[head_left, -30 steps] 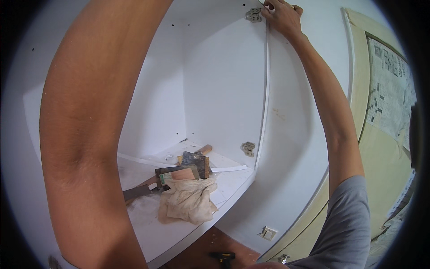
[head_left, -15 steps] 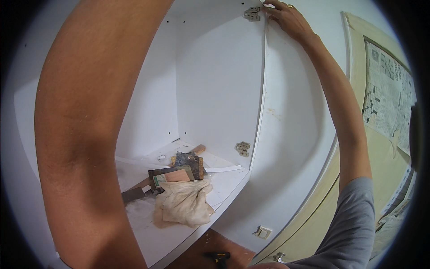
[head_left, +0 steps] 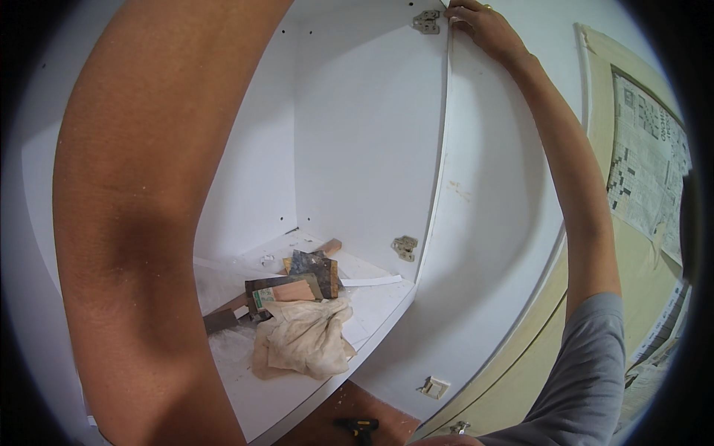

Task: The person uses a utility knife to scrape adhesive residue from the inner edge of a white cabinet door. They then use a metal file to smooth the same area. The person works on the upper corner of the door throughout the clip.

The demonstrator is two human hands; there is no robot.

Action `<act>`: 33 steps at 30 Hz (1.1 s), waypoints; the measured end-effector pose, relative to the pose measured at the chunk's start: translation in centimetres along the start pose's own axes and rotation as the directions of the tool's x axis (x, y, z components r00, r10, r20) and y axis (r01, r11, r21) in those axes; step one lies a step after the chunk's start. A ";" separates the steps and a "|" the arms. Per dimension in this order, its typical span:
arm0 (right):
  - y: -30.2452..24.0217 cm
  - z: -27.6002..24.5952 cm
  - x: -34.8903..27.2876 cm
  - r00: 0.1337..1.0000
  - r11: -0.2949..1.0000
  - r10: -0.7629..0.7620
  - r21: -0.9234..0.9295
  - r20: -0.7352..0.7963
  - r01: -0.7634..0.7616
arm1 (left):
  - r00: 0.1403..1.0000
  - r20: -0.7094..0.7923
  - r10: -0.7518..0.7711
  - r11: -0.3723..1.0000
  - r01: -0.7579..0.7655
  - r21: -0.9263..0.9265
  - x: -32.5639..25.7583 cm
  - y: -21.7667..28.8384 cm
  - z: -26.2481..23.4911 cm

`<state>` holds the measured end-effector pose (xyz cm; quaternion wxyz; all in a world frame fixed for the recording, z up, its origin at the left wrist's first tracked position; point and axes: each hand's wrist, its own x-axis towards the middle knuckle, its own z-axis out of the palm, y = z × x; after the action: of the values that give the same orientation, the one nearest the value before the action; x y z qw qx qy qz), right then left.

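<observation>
My left arm [head_left: 134, 223] crosses the left side, raised up past the top edge, so my left hand is out of view. At the top, my right hand [head_left: 487, 33] reaches to the front edge of the white cabinet's side panel [head_left: 364, 134], its fingers bent and closed against that edge. A metal hinge plate [head_left: 427, 22] is fixed to the panel close beside those fingers, and a second hinge plate [head_left: 404, 248] sits lower down. On the cabinet floor lie a crumpled beige cloth [head_left: 305, 338] and several dark, worn sanding sheets [head_left: 312, 267].
A narrow white strip [head_left: 372, 281] and a small wooden block [head_left: 332, 246] lie on the cabinet floor. Below, a dark power drill [head_left: 361, 427] rests on the brown floor. A wall switch [head_left: 433, 387] and a cream door [head_left: 520, 357] with newspaper [head_left: 643, 149] stand to the right.
The view has shifted slightly. My right hand stays at the panel's front edge, its fingers a little more bent. The things on the cabinet floor have not moved.
</observation>
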<state>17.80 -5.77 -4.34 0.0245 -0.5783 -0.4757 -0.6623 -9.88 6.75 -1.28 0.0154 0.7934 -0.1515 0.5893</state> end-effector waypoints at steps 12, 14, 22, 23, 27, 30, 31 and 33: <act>-1.3 0.3 -0.4 0.993 0.992 0.114 -0.063 0.041 -0.111 | 0.997 0.052 0.062 0.996 -0.058 -0.062 1.6 -1.9 0.0; -0.6 0.8 -1.5 1.000 0.969 -0.017 -0.246 0.010 0.019 | 0.999 0.035 0.008 0.998 -0.006 -0.061 1.8 -1.5 0.1; -1.1 0.5 -2.8 0.997 0.897 -0.064 -0.437 0.035 0.073 | 0.998 0.057 -0.011 0.999 0.012 -0.030 1.8 -1.5 -0.2; -1.2 0.8 -2.7 0.998 0.899 -0.032 -0.435 0.054 0.053 | 0.999 0.053 0.010 0.998 -0.007 -0.060 1.5 -2.2 -0.2; -1.7 0.4 -2.9 0.996 0.889 0.048 -0.458 0.073 -0.009 | 0.998 0.054 0.031 0.997 -0.027 -0.068 1.2 -1.5 -0.2; -1.7 0.7 -3.2 0.997 0.895 0.062 -0.446 0.054 -0.032 | 0.995 0.074 0.066 0.996 -0.062 -0.061 1.1 -1.5 -0.5; -1.6 0.7 -3.2 0.997 0.890 0.053 -0.455 0.054 -0.023 | 0.992 0.085 0.090 0.994 -0.085 -0.064 1.0 -1.7 -0.6; -1.5 0.7 -3.2 0.998 0.881 0.036 -0.474 0.050 -0.008 | 0.993 0.075 0.089 0.996 -0.087 -0.028 1.0 -1.7 -0.6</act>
<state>18.50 -6.14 -7.88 -0.1234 -0.5910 -0.2936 -0.7411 -9.74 8.30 0.10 -0.0067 0.8075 -0.1939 0.5570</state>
